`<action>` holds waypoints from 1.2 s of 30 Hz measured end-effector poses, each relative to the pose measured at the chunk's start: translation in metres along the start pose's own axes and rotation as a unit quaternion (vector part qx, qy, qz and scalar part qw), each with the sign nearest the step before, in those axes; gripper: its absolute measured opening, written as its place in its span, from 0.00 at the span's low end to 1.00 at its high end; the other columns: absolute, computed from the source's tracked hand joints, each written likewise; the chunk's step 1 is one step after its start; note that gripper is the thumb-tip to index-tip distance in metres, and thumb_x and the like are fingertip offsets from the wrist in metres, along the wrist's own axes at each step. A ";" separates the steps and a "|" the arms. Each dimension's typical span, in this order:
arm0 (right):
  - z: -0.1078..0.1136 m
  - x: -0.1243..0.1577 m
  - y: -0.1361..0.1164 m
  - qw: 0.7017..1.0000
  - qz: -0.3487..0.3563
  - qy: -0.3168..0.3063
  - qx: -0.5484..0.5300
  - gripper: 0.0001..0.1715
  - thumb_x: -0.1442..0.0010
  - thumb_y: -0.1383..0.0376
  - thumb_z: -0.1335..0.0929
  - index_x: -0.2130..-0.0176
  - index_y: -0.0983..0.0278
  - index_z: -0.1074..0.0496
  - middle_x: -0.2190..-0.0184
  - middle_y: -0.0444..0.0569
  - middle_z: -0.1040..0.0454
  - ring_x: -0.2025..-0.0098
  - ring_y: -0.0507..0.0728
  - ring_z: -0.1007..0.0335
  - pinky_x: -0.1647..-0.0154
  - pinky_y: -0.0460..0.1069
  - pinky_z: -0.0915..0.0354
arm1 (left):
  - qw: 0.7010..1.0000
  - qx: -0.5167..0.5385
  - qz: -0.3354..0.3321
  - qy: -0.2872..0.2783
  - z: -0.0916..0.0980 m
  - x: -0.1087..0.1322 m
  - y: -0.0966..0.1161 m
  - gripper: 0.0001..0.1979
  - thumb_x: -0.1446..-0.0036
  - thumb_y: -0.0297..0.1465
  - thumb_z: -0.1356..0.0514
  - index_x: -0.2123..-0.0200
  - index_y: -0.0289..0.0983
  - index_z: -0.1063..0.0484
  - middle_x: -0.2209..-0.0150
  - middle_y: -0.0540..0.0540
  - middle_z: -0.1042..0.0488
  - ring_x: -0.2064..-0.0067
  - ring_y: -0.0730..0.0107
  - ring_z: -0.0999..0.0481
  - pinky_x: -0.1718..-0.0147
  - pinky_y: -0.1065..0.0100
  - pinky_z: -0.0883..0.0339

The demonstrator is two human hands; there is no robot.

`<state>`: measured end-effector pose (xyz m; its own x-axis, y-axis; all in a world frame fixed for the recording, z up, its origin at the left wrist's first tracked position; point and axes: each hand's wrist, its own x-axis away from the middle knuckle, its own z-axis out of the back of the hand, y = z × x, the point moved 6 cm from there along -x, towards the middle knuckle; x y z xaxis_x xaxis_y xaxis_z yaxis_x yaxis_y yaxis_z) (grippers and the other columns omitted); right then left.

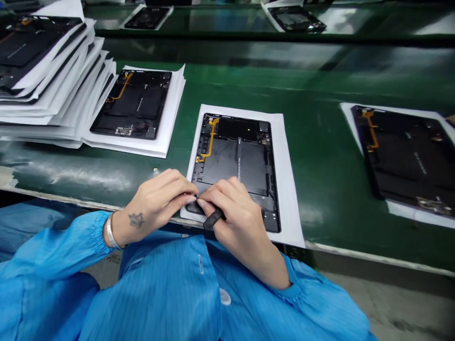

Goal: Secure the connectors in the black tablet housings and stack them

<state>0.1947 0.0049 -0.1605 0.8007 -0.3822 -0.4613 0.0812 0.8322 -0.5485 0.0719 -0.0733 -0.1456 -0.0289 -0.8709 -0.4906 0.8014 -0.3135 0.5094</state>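
An opened black tablet (236, 161) with an orange flex cable lies on a white sheet (287, 189) at the near edge of the green belt. My left hand (156, 203) pinches at the tablet's near left corner, fingers pressed together. My right hand (238, 218) meets it there, closed around a slim black tool (213, 220) whose end sticks out below the fingers. What the left fingertips pinch is too small to name. Both arms wear blue sleeves.
A second open tablet (133, 104) rests on stacked white sheets to the left, beside a tall pile of tablets and sheets (42, 66). Another tablet (408, 156) lies on the belt at right. Two more sit on the far lane (295, 19).
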 end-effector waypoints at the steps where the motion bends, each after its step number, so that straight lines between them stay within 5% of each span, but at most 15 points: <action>1: 0.000 0.000 0.000 1.000 0.003 0.000 -0.002 0.10 0.33 0.75 0.35 0.66 0.64 0.29 0.68 0.47 0.28 0.64 0.56 0.39 0.62 0.53 0.42 | 1.000 0.000 -0.001 -0.004 0.000 -0.001 0.000 0.04 0.32 0.24 0.41 0.57 0.35 0.27 0.62 0.47 0.24 0.60 0.72 0.26 0.60 0.69 0.32; 9: -0.001 0.001 0.000 1.000 0.013 0.011 0.021 0.11 0.34 0.76 0.36 0.65 0.64 0.28 0.68 0.48 0.27 0.64 0.57 0.38 0.63 0.53 0.41 | 0.999 -0.007 -0.001 -0.034 -0.003 -0.005 -0.004 0.04 0.31 0.25 0.43 0.60 0.35 0.29 0.64 0.47 0.26 0.62 0.72 0.28 0.61 0.68 0.33; 14: 0.005 0.009 -0.005 0.995 0.051 0.042 0.080 0.12 0.34 0.76 0.36 0.56 0.65 0.26 0.63 0.50 0.22 0.62 0.58 0.35 0.63 0.53 0.39 | 0.993 -0.090 -0.028 -0.065 -0.005 0.000 -0.004 0.06 0.29 0.27 0.47 0.59 0.35 0.30 0.64 0.45 0.26 0.62 0.68 0.29 0.61 0.65 0.34; 21: 0.001 0.017 -0.010 0.986 0.115 -0.013 0.118 0.17 0.29 0.72 0.41 0.52 0.67 0.24 0.58 0.53 0.21 0.62 0.58 0.36 0.64 0.54 0.39 | 0.970 -0.207 -0.069 -0.105 -0.010 0.008 0.002 0.05 0.31 0.24 0.46 0.58 0.33 0.30 0.63 0.44 0.27 0.62 0.63 0.31 0.63 0.62 0.35; 36: -0.004 0.016 -0.011 0.982 0.112 -0.033 0.151 0.15 0.28 0.68 0.39 0.53 0.67 0.24 0.58 0.52 0.21 0.62 0.59 0.39 0.64 0.54 0.40 | 0.982 -0.149 -0.060 -0.099 -0.006 0.017 -0.001 0.08 0.31 0.24 0.45 0.51 0.34 0.29 0.58 0.43 0.23 0.58 0.65 0.27 0.58 0.63 0.29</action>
<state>0.2043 -0.0121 -0.1645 0.8543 -0.1581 -0.4952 0.0635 0.9772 -0.2024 0.0741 -0.0854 -0.1594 -0.2257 -0.9006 -0.3716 0.9239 -0.3189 0.2117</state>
